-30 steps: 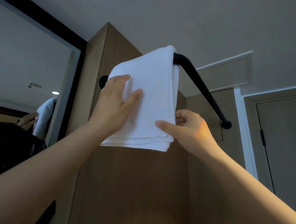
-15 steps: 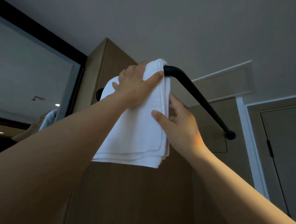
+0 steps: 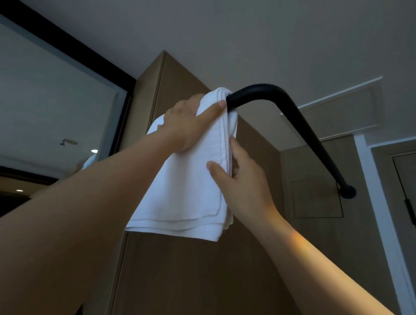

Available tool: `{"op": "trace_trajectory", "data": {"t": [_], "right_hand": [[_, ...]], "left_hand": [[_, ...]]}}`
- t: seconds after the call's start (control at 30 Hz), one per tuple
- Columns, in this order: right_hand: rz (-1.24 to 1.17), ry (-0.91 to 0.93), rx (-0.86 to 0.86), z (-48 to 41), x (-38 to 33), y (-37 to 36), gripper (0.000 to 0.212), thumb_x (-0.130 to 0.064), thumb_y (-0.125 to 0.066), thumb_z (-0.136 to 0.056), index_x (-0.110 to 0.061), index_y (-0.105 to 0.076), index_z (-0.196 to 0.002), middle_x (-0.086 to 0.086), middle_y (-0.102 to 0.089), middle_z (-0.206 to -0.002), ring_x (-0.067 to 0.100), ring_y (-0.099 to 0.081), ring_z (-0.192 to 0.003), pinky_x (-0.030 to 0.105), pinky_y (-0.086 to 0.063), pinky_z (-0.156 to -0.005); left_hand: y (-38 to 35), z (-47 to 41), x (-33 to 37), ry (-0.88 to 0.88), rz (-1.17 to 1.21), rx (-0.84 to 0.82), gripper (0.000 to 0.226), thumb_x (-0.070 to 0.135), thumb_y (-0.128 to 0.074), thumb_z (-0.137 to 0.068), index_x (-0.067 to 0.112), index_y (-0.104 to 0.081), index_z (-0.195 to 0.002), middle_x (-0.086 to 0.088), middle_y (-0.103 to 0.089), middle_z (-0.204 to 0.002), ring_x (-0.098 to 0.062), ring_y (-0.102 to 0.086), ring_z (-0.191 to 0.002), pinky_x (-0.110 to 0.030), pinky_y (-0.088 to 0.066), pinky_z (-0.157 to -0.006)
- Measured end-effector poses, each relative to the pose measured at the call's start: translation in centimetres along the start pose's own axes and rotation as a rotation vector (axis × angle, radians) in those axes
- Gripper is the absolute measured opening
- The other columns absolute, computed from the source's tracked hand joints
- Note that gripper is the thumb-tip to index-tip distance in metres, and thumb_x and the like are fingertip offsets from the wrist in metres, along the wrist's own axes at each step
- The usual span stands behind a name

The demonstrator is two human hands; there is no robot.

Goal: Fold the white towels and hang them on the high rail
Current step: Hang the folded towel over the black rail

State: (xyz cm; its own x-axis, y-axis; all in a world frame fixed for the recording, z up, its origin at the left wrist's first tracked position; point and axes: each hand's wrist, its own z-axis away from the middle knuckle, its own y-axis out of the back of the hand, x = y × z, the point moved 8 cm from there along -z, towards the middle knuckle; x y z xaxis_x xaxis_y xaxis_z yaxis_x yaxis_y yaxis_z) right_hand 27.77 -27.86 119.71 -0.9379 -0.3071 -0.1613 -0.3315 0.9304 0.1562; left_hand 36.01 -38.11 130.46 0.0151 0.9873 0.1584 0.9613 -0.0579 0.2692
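The folded towel (image 3: 187, 192) hangs over the black rail (image 3: 266, 93), its long side pointing down. The left hand (image 3: 188, 123) is nearer the rail and grips the top fold. Lower, the right hand (image 3: 245, 186) pinches the towel's right edge, thumb in front.

towel (image 3: 186, 184) over rail (image 3: 297, 118)

left hand (image 3: 188, 125) cupped, right hand (image 3: 243, 180) pinching
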Motion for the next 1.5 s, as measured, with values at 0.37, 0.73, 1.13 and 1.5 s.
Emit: {"op": "trace_trajectory", "data": {"t": [0.37, 0.73, 1.13, 1.5], "right_hand": [[0.061, -0.130, 0.065, 3.0, 1.6, 0.6, 0.023, -0.033, -0.074, -0.083, -0.041, -0.052, -0.083, -0.022, -0.063, -0.082, -0.012, -0.062, -0.079, 0.008, -0.048, -0.060], [-0.148, -0.352, -0.052, 4.4, 0.8, 1.3, 0.046, -0.040, -0.047, -0.101, 0.002, -0.065, -0.097, 0.026, -0.069, -0.099, 0.040, -0.066, -0.094, 0.055, -0.052, -0.089], [-0.046, -0.379, -0.136, 4.4, 1.9, 1.5, 0.029, -0.019, -0.065, -0.092, 0.009, -0.065, -0.087, 0.023, -0.071, -0.086, 0.029, -0.071, -0.082, 0.050, -0.057, -0.084], [-0.040, -0.262, -0.065, 6.1, 1.6, 1.1, 0.025, -0.027, -0.062, -0.094, -0.003, -0.066, -0.089, 0.016, -0.070, -0.080, 0.031, -0.069, -0.080, 0.053, -0.056, -0.078]], "left_hand": [[-2.7, 3.7, -1.5, 0.196, 0.125, 0.064, 0.071, 0.056, -0.017, -0.100, 0.021, 0.013, -0.153, -0.006, 0.020, -0.161, -0.033, 0.015, -0.148, -0.051, 0.002, -0.118], [-0.3, 14.6, 0.3, 0.063, 0.008, -0.072, 0.078, 0.062, -0.050, -0.089, 0.017, -0.027, -0.148, -0.001, -0.033, -0.152, -0.011, -0.039, -0.122, -0.026, -0.035, -0.096], [-3.4, 17.1, -0.2, 0.077, -0.045, -0.200, 0.071, 0.055, -0.029, -0.099, 0.032, 0.012, -0.153, 0.001, 0.009, -0.163, -0.014, 0.006, -0.150, -0.026, -0.007, -0.110], [-3.2, 17.1, 0.6, 0.058, 0.012, -0.163, 0.054, 0.038, -0.024, -0.105, 0.025, -0.011, -0.155, -0.005, -0.021, -0.161, -0.019, -0.023, -0.146, -0.037, -0.023, -0.119]]}}
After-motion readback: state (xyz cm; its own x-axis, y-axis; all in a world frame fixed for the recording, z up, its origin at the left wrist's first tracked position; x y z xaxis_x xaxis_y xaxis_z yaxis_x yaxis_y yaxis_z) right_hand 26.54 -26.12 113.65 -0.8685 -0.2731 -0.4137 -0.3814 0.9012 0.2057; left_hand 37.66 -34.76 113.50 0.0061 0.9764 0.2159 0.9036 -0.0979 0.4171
